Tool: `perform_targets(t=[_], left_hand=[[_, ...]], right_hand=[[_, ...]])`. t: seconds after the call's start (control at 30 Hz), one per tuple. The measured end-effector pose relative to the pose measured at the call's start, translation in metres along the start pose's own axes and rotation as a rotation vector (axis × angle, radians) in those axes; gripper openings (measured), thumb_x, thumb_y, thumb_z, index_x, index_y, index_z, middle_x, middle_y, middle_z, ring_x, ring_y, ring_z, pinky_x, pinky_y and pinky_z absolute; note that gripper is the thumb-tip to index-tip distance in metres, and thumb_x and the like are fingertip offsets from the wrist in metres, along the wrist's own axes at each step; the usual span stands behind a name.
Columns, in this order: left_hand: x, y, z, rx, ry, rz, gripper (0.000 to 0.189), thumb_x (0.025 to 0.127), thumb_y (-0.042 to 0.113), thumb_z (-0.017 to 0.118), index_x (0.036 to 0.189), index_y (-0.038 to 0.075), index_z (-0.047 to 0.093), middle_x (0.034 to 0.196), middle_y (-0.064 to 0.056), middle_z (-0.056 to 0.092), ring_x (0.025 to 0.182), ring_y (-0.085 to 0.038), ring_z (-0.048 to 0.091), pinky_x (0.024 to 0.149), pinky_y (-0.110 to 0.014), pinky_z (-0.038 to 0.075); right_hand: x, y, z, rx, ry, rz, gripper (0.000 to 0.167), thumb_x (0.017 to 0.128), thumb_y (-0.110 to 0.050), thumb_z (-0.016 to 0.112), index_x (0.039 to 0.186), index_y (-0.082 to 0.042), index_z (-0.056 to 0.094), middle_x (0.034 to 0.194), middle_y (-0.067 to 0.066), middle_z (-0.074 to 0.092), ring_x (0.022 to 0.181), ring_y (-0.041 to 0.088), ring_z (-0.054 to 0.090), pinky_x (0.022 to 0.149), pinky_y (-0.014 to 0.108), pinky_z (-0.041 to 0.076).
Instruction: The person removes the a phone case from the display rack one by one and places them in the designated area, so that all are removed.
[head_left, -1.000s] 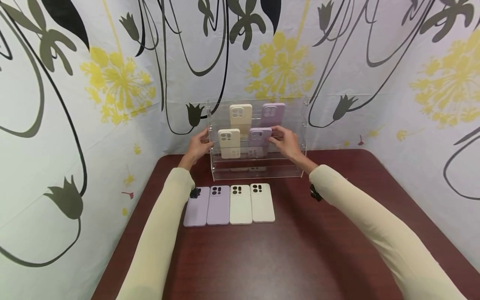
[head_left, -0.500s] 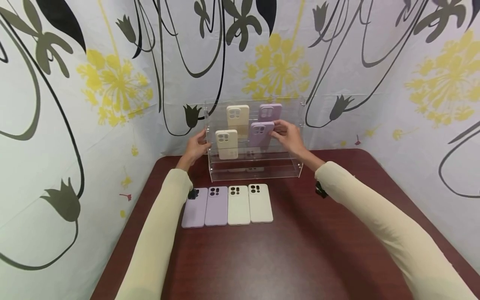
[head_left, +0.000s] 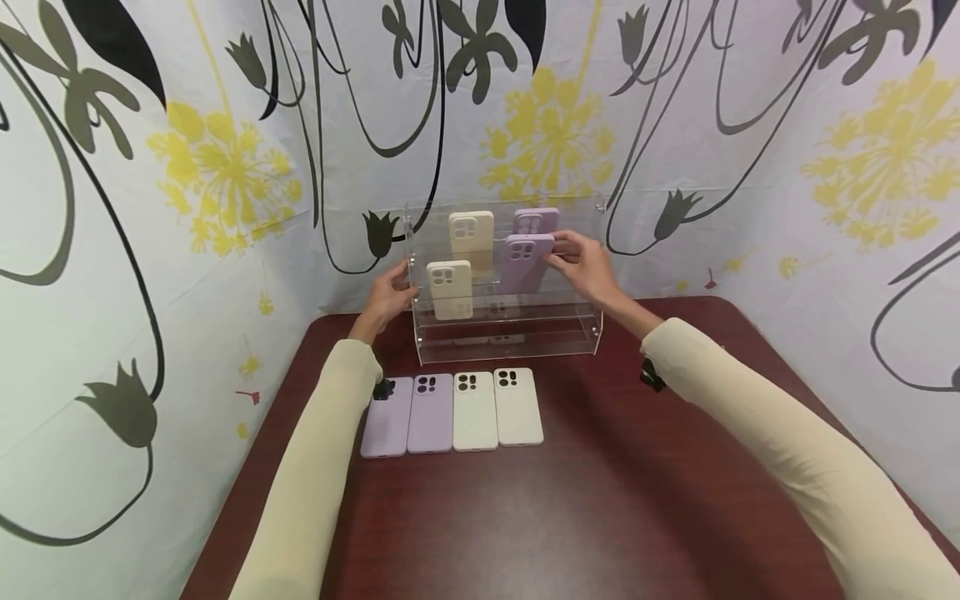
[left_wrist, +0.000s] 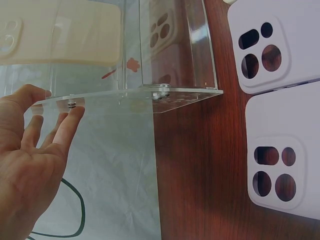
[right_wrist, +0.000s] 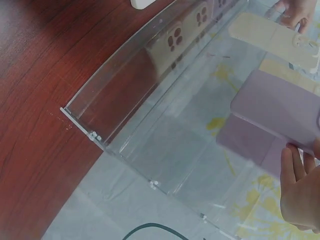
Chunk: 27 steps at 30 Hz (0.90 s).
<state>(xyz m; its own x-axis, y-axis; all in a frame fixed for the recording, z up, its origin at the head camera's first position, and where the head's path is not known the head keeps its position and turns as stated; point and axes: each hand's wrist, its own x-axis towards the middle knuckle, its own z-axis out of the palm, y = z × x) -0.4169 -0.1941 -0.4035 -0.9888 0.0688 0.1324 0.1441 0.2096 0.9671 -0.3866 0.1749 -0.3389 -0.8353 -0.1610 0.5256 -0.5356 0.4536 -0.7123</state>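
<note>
Right hand (head_left: 590, 268) is lifting a pinched lilac phone case (head_left: 522, 271) higher, apparently unshelving it, while left hand (head_left: 387, 297) is gripping the acrylic rack (head_left: 536, 343).

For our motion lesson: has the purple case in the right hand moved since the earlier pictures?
Yes, the held purple case has risen relative to the clear rack.

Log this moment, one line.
left hand: grips clear rack's side | right hand: pinches purple case by its edge | table: four cases lying in a row
</note>
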Motion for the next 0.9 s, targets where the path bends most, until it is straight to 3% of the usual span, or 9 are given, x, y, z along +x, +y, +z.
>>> perform_targets(t=[0.27,0.37,0.5,0.7,0.9], left_hand=[[-0.015,0.026,-0.001,-0.033,-0.038,-0.041,0.077,0.097,-0.012,0.057,0.164,0.013,0.029,0.165,-0.018,0.031,0.143,-0.044,0.045,0.107,-0.061,0.047],[-0.012,0.021,-0.002,-0.016,-0.039,-0.032,0.076,0.098,-0.01,0.057,0.164,0.015,0.028,0.166,-0.016,0.031,0.143,-0.042,0.045,0.106,-0.06,0.047],[-0.003,0.003,-0.002,-0.003,-0.017,-0.006,0.076,0.099,-0.007,0.057,0.164,0.023,0.03,0.166,-0.011,0.033,0.141,-0.038,0.049,0.103,-0.057,0.049],[-0.001,-0.001,-0.001,0.033,0.012,0.02,0.076,0.098,-0.008,0.058,0.164,0.022,0.032,0.164,-0.013,0.037,0.139,-0.037,0.052,0.097,-0.049,0.054],[-0.002,0.0,0.0,0.034,0.012,0.015,0.077,0.098,-0.007,0.058,0.164,0.022,0.032,0.164,-0.012,0.038,0.138,-0.035,0.053,0.1,-0.053,0.053]], right_hand=[[-0.005,-0.004,-0.009,-0.045,-0.005,-0.009,0.035,0.095,-0.008,0.077,0.127,0.002,0.067,0.119,0.026,0.073,0.108,0.039,0.073,0.093,0.043,0.059],[-0.007,-0.005,-0.012,-0.054,-0.009,0.001,0.036,0.095,-0.01,0.077,0.129,-0.001,0.068,0.121,0.024,0.073,0.108,0.038,0.073,0.092,0.044,0.059],[-0.01,-0.004,-0.016,-0.064,-0.027,0.007,0.041,0.095,-0.01,0.077,0.134,-0.003,0.065,0.123,0.024,0.072,0.107,0.038,0.073,0.087,0.041,0.061],[-0.017,0.001,-0.019,0.005,-0.068,0.019,0.05,0.093,-0.006,0.078,0.141,-0.006,0.062,0.128,0.025,0.069,0.109,0.04,0.072,0.08,0.03,0.062],[-0.029,0.011,-0.021,0.042,-0.101,0.028,0.053,0.093,-0.005,0.077,0.144,-0.009,0.061,0.133,0.024,0.066,0.111,0.041,0.071,0.078,0.035,0.063]])
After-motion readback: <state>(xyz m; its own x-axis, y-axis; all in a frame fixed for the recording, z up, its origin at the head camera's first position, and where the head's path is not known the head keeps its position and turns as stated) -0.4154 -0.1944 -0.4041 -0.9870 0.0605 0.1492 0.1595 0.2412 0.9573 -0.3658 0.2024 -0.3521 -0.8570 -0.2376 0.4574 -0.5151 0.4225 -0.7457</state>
